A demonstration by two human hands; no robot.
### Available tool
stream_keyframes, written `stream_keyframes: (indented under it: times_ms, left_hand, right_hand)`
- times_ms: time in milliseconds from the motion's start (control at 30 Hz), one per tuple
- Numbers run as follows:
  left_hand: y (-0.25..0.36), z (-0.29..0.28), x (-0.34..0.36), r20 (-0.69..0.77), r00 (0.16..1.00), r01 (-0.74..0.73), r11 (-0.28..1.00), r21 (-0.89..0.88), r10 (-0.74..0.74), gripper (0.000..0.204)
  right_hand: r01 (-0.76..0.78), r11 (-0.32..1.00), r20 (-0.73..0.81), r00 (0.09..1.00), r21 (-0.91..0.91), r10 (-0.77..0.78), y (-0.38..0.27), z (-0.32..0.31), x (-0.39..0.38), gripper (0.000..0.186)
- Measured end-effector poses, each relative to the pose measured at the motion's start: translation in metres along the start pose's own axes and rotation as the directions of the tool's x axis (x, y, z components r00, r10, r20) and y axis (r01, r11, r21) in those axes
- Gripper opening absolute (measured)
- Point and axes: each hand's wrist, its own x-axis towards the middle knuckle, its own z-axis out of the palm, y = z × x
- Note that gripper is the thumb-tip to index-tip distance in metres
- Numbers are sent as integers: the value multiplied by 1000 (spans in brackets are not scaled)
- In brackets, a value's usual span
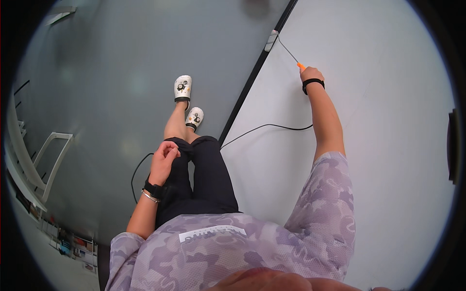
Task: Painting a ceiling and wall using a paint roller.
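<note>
My right hand [310,75] grips the orange handle [301,65] of a small roller on a bent metal rod. The roller's pale head [270,41] is against a black strip [252,72] along the edge of a broad white surface [388,145]. My left hand [165,160] is curled at my dark-trousered thigh, fingertips together; whether anything is in them is hidden. A black cable [267,125] runs across the white surface and shows again beside that hand.
My feet in white clogs [182,86] are on grey flooring [107,58]. White frames [56,150] stand at the left, and shelving with assorted items [73,247] is at the lower left. A dark object [452,145] sits at the far right rim.
</note>
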Motion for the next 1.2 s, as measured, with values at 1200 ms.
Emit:
stream_keyframes:
  times_ms: [1200]
  left_hand:
    - [126, 33, -181, -68, 875, -438, 843, 313, 480, 12]
  right_hand:
    - [-625, -140, 258, 502, 768, -826, 45, 29, -239, 28]
